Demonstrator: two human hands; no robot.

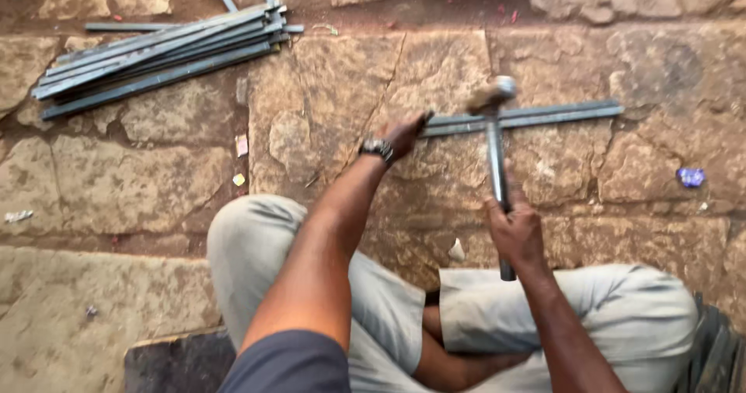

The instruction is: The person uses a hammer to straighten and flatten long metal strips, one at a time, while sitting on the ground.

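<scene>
Two hands work on the stone floor: the left hand [404, 135] pinches one end of a steel bar [521, 118] lying mid-floor, while the right hand [514, 230] grips a hammer [494, 140] low on its handle. Bar looks stiff, heavy.

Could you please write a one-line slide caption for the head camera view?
Seated on stone paving, left hand steadies a metal strip while right hand holds a hammer over it.
</scene>
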